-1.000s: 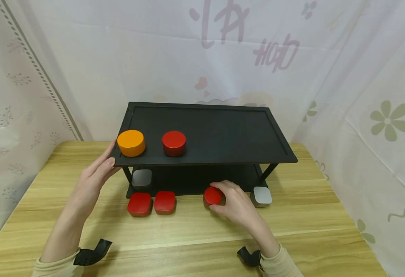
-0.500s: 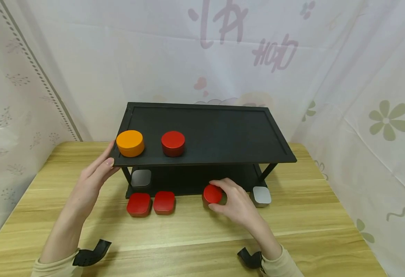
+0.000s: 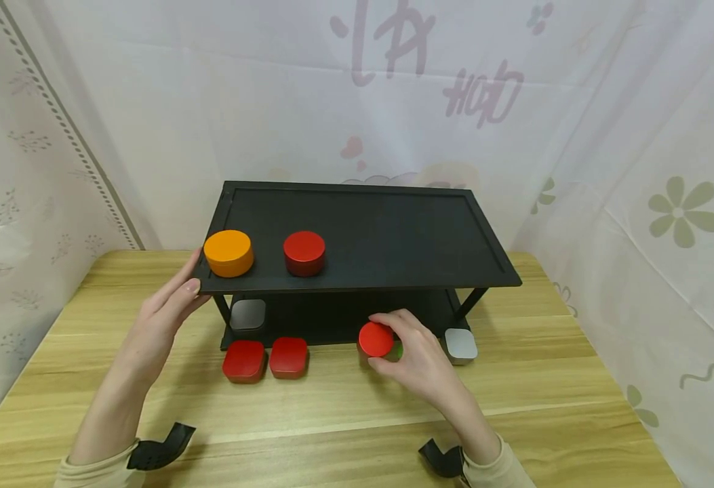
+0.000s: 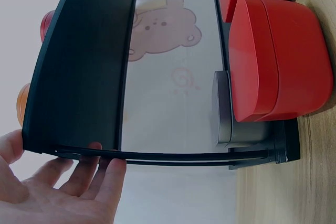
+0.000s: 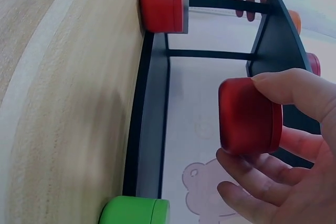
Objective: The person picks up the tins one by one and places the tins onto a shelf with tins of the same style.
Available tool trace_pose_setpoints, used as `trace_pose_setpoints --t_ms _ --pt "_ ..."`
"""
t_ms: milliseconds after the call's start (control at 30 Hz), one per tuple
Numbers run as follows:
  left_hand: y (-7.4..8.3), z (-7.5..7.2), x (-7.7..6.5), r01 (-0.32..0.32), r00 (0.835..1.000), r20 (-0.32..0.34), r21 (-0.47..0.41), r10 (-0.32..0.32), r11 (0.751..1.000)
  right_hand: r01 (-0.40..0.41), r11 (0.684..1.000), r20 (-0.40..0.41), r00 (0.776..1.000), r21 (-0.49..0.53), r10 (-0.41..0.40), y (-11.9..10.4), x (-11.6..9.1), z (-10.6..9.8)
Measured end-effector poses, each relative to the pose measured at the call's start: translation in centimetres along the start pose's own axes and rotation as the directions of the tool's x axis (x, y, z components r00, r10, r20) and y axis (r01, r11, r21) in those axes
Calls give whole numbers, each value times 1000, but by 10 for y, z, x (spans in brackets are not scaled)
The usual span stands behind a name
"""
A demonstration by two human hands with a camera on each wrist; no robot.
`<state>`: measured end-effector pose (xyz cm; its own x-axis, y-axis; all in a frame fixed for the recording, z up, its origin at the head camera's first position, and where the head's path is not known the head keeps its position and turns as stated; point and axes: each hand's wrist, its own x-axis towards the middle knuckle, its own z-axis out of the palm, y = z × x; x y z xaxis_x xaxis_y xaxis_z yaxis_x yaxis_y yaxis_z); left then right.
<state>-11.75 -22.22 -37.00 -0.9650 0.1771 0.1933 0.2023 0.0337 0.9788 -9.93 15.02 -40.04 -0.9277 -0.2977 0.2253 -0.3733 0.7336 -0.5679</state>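
Observation:
My right hand [image 3: 416,354] pinches a round red tin [image 3: 375,339] between thumb and fingers, in front of the lower tier. The right wrist view shows this red tin [image 5: 247,116] raised off the table. A green tin [image 5: 135,211] stands on the table, mostly hidden behind the right hand in the head view. My left hand [image 3: 164,305] grips the left front corner of the black two-tier shelf [image 3: 381,237], thumb at the top edge. In the left wrist view, the left hand's fingers [image 4: 107,182] reach under the upper tier's side.
On the upper tier sit an orange round tin [image 3: 229,253] and another red round tin [image 3: 304,253]. A grey square tin [image 3: 248,314] stands on the lower tier at left. Two red square tins [image 3: 244,361] and a silver square tin [image 3: 460,346] line the shelf's front on the wooden table [image 3: 308,434].
The red tin in my right hand has risen slightly, and a bit of green now shows behind it. My left hand stays at the shelf corner.

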Motion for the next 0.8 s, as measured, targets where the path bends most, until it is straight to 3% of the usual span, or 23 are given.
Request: trace_pose_setpoints --t_ms 800 --pt "-1 0 0 -24 1000 10 -22 24 999 80 989 -57 996 128 -74 -16 -5 -14"
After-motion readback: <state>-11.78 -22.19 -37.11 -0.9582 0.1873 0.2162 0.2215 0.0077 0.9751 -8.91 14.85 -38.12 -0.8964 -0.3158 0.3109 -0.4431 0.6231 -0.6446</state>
